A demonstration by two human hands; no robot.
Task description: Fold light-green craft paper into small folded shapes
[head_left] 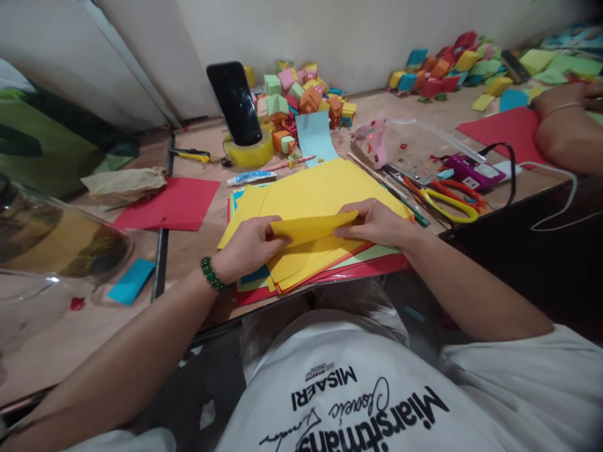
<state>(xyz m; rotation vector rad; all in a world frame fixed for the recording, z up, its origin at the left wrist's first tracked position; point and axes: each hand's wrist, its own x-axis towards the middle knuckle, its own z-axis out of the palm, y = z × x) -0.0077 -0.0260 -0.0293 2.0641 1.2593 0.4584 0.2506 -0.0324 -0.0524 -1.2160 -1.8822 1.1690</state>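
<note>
Between my two hands is a folded strip of yellow paper (313,230), held lengthwise just over a stack of coloured paper. My left hand (252,246), with a green bead bracelet at the wrist, pinches its left end. The right end is gripped by the thumb and fingers of my right hand (372,223). Beneath them, a yellow sheet (325,182) tops the stack, and red, green and blue edges (339,274) stick out below it. My fingers hide both ends of the strip.
A phone (235,103) leans on a tape roll (249,150) behind the stack. Folded paper pieces (301,94) are heaped at the back. Yellow-handled scissors (452,206), a pink glue gun (377,144) and a purple device (471,172) lie right. Another person's hand (565,125) rests near red paper.
</note>
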